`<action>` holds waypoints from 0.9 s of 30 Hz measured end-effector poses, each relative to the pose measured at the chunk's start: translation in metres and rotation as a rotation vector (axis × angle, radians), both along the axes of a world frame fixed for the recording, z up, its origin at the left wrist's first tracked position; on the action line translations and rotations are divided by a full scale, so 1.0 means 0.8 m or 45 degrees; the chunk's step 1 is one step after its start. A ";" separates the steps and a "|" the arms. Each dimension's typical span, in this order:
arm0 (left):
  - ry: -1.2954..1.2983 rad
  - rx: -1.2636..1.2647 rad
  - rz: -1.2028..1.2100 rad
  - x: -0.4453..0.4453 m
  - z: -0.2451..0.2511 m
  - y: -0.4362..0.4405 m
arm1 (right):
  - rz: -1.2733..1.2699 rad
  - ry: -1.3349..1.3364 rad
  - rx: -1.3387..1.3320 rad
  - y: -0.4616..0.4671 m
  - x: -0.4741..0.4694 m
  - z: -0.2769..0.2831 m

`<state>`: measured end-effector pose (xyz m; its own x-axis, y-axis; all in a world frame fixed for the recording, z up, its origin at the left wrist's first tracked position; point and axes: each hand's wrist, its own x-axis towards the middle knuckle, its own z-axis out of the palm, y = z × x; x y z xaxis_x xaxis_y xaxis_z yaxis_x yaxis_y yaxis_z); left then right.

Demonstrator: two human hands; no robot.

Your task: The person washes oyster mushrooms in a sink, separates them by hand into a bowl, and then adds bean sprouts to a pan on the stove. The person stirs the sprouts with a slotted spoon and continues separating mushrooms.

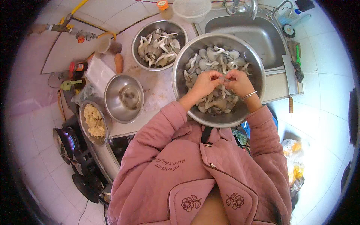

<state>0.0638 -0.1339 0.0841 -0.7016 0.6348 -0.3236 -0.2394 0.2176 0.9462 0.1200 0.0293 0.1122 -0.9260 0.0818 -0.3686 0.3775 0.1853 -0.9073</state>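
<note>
A large stainless steel bowl [253, 98] stands before me, filled with grey oyster mushrooms [215, 102]. Over its middle, my left hand [208, 81] and my right hand [237, 81] meet, fingertips close together. Both pinch a small piece of oyster mushroom [222, 79], partly hidden by the fingers. Touching the large bowl's upper left side is a smaller steel bowl [137, 57] with torn oyster mushroom strips [160, 46]. Farther left, an empty-looking metal bowl [123, 98] sits on the counter, its inside stained.
A steel sink [253, 33] lies behind the large bowl. At right, a cleaver [289, 76] rests with its handle past the counter edge. A dish of crumbly yellowish food [94, 121] and a stove with a blue flame [71, 140] are at left. A sweet potato [119, 63] lies near the wall.
</note>
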 end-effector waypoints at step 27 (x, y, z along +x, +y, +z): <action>-0.926 0.356 0.342 -0.021 0.044 -0.020 | 0.264 0.353 0.669 -0.029 0.003 0.018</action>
<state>0.0468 -0.1496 0.1193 -0.5171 0.5999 -0.6105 -0.8238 -0.1551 0.5453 0.1222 0.0058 0.1263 -0.9974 -0.0045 -0.0719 0.0498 0.6774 -0.7339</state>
